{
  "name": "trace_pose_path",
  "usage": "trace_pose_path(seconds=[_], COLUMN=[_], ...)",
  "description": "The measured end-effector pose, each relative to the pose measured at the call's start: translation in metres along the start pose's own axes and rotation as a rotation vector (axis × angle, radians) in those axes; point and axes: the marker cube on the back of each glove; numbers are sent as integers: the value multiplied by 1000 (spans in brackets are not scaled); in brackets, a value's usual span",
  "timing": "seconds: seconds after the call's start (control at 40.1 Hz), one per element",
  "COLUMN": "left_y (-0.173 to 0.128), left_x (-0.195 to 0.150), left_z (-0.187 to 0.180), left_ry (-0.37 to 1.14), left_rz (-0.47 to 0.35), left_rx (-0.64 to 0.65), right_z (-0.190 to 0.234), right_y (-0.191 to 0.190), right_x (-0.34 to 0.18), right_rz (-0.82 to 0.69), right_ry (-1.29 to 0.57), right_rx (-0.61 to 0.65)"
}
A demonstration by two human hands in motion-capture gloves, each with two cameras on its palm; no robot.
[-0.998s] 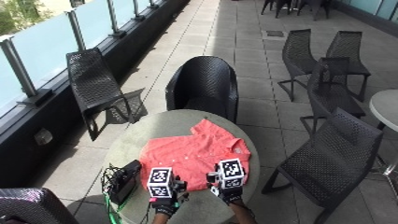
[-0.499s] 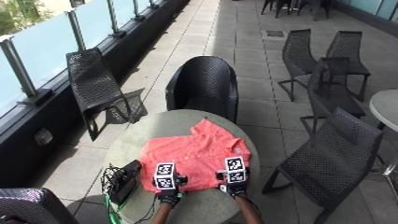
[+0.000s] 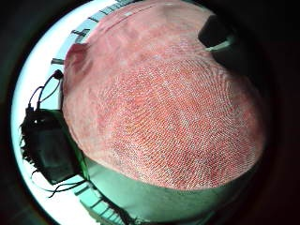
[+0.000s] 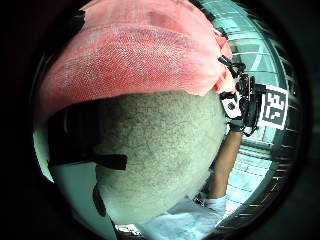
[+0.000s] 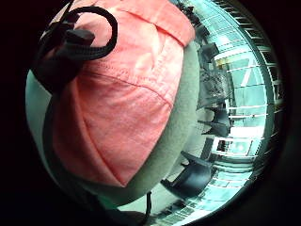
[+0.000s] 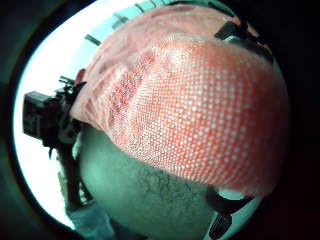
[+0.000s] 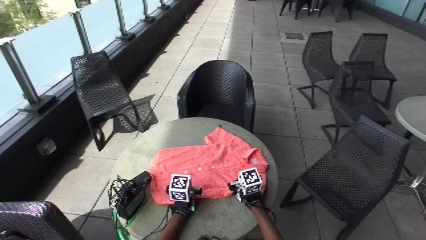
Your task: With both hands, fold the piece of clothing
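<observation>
1. Pink woven shirt (image 4: 135, 55), its edge lying across the speckled grey surface (image 4: 160, 150).
2. A gloved hand (image 4: 235, 107) at the shirt's corner; fingers not discernible.
3. Its bare forearm (image 4: 225, 160) extends beyond the surface's rim.

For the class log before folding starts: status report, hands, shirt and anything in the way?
Left hand and right hand at the shirt's near hem; grip not visible. Shirt flat, unfolded on round table. Black device beside its left edge.

I see both forearms reaching forward side by side, my left grip (image 7: 181, 206) and right grip (image 7: 250, 198) palms down, slightly apart, fingers hidden.
</observation>
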Motion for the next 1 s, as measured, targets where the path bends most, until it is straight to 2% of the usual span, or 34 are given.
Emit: trace_pose_path(seconds=[0.05, 0.1, 0.175, 0.2, 0.249, 0.349, 0.474, 0.549, 0.624, 0.673, 0.723, 0.848, 0.923, 0.998], left_y=[-1, -15, -58, -63, -56, -14, 34, 46, 45, 39, 20, -59, -92, -99], left_x=[-4, -10, -21, -23, -23, -20, -20, -24, -29, -34, -41, -61, -66, -60], left_z=[-2, 11, 56, 64, 63, 41, 9, -4, -23, -43, -60, -69, -68, -73], left_ry=[-78, -131, -155, -149, -105, 23, 174, 263, 323, 350, 376, 372, 289, 225], left_rz=[-15, -5, 43, 57, 81, 121, 197, 261, 285, 270, 229, 62, -51, -133], left_rx=[44, 100, 213, 233, 234, 161, -29, -151, -216, -220, -199, -183, -164, -175], right_z=[-2, -5, -9, -8, 7, 32, -1, -24, -46, -62, -78, -127, -123, -97], right_y=[-11, -18, -22, -23, -29, -22, 20, 30, 23, 8, -13, -57, -90, -127], right_x=[4, 6, 4, 3, 3, 10, 10, 12, 17, 21, 24, 11, 2, -3], right_rz=[-6, -13, -29, -40, -74, -164, -290, -338, -345, -324, -286, -147, -75, -21], right_ry=[33, 45, -4, -32, -90, -152, -219, -267, -303, -326, -349, -316, -223, -103], right_rx=[118, 210, 291, 311, 326, 223, -49, -150, -165, -153, -136, -136, -169, -185])
